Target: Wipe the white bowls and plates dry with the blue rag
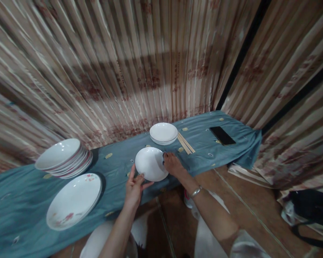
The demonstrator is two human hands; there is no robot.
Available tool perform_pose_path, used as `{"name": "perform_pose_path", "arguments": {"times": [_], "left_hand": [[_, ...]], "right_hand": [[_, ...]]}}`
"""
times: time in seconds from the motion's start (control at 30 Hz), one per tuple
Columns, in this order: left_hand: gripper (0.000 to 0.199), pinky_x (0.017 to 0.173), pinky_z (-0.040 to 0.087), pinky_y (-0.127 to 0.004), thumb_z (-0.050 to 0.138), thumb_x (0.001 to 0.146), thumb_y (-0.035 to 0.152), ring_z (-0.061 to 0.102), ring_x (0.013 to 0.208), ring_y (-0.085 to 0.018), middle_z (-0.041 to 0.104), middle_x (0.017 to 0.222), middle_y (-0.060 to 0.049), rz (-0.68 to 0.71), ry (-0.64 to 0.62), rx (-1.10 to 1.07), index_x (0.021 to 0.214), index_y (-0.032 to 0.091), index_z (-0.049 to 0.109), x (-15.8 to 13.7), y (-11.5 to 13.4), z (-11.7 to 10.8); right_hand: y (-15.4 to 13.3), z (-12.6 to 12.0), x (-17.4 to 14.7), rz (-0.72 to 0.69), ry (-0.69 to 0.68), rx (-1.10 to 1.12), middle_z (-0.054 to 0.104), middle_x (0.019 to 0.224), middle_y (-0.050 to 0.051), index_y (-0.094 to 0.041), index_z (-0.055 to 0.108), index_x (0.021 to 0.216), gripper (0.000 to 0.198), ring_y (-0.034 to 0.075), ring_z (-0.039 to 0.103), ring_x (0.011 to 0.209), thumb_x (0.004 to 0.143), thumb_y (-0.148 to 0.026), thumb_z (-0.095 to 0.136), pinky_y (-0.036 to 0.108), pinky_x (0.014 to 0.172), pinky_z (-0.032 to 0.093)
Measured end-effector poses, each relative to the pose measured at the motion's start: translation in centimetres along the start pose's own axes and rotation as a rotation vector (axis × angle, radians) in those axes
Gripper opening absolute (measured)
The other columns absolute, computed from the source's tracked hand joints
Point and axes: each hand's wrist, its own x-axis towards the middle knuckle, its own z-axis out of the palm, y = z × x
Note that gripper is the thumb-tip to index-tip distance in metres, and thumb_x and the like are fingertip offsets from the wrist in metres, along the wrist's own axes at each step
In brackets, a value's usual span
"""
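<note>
A plain white plate (150, 163) is tilted a little above or against the table's near edge. My left hand (134, 185) grips its lower left rim, thumb on top and fingers spread below. At the plate's right side my right hand (173, 164) is closed, its fingertips on a small dark thing pressed to the rim; I cannot make out what that is. Just behind lies a short stack of white plates with a dark rim line (163, 133). Several wooden chopsticks (186, 143) lie to the right of that stack.
A tall stack of white bowls (61, 157) stands on the left, with flower-patterned plates (74, 202) in front. A black phone (222, 135) lies on the right of the blue tablecloth (118, 175). Pleated curtains (140, 71) hang behind. A black bag (312, 208) sits at far right.
</note>
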Motion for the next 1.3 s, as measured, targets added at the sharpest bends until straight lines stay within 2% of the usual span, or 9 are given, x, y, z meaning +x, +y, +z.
{"name": "perform_pose_path", "arguments": {"times": [0.23,0.37,0.5,0.67,0.9,1.03,1.2,1.3], "left_hand": [[0.097,0.068,0.062,-0.039,0.082,0.06,0.024,0.066,0.077,-0.017,0.069,0.095,-0.003,0.024,0.019,-0.026,0.145,0.026,0.035,0.3,0.1,-0.3],[0.101,0.067,0.062,-0.039,0.082,0.06,0.028,0.067,0.078,-0.019,0.069,0.084,-0.001,0.033,0.004,-0.009,0.147,0.025,0.031,0.4,0.0,-0.4],[0.104,0.067,0.061,-0.038,0.083,0.06,0.031,0.066,0.073,-0.019,0.066,0.072,0.002,0.047,-0.005,0.015,0.148,0.023,0.028,0.5,-0.1,-0.5],[0.109,0.065,0.061,-0.038,0.084,0.057,0.033,0.064,0.069,-0.017,0.064,0.068,0.004,0.075,-0.011,0.026,0.149,0.021,0.027,0.4,-0.2,-0.5],[0.111,0.06,0.06,-0.033,0.084,0.055,0.035,0.062,0.066,-0.015,0.064,0.072,0.003,0.072,-0.015,0.021,0.149,0.022,0.026,0.6,-0.2,-0.6],[0.109,0.057,0.058,-0.028,0.084,0.055,0.034,0.061,0.065,-0.013,0.062,0.072,0.004,0.069,0.004,0.023,0.149,0.023,0.029,0.7,-0.2,-0.6],[0.093,0.054,0.053,-0.02,0.08,0.062,0.037,0.064,0.076,-0.014,0.067,0.1,-0.004,0.029,0.04,0.016,0.145,0.028,0.038,0.6,0.1,-0.4],[0.085,0.052,0.049,-0.018,0.076,0.067,0.045,0.064,0.072,-0.012,0.068,0.102,-0.004,0.016,0.04,0.033,0.143,0.03,0.041,0.6,0.2,-0.5]], "right_hand": [[-1.6,-0.9,-2.0,-0.046,-0.096,-0.064,0.068,0.104,0.023,-0.006,0.069,0.099,0.031,0.026,0.063,0.101,0.086,-0.001,0.042,0.033,0.083,0.05],[-2.8,-1.7,-2.7,-0.049,-0.189,-0.052,0.071,0.099,0.023,-0.007,0.072,0.092,0.03,0.028,0.066,0.1,0.084,0.001,0.045,0.035,0.079,0.053],[-3.8,-2.6,-3.2,-0.089,-0.226,-0.01,0.072,0.094,0.023,-0.006,0.073,0.092,0.028,0.03,0.069,0.094,0.085,-0.001,0.046,0.038,0.077,0.054],[-4.4,-3.6,-3.9,-0.155,-0.299,0.016,0.072,0.097,0.022,-0.005,0.072,0.096,0.028,0.031,0.069,0.095,0.087,-0.004,0.046,0.038,0.077,0.054],[-4.7,-4.2,-5.1,-0.27,-0.227,0.036,0.073,0.094,0.018,-0.008,0.071,0.098,0.03,0.028,0.069,0.095,0.091,-0.01,0.042,0.034,0.078,0.052],[-5.1,-4.2,-5.0,-0.324,-0.25,0.074,0.074,0.09,0.017,-0.01,0.071,0.093,0.027,0.026,0.071,0.089,0.091,-0.014,0.044,0.032,0.074,0.051],[-5.8,-3.4,-4.8,-0.351,-0.134,0.163,0.073,0.09,0.015,-0.011,0.068,0.09,0.029,0.024,0.071,0.083,0.094,-0.021,0.042,0.029,0.069,0.05],[-6.5,-2.9,-5.0,-0.355,-0.067,0.217,0.073,0.091,0.013,-0.012,0.067,0.092,0.027,0.022,0.07,0.082,0.095,-0.021,0.041,0.028,0.07,0.049]]}}
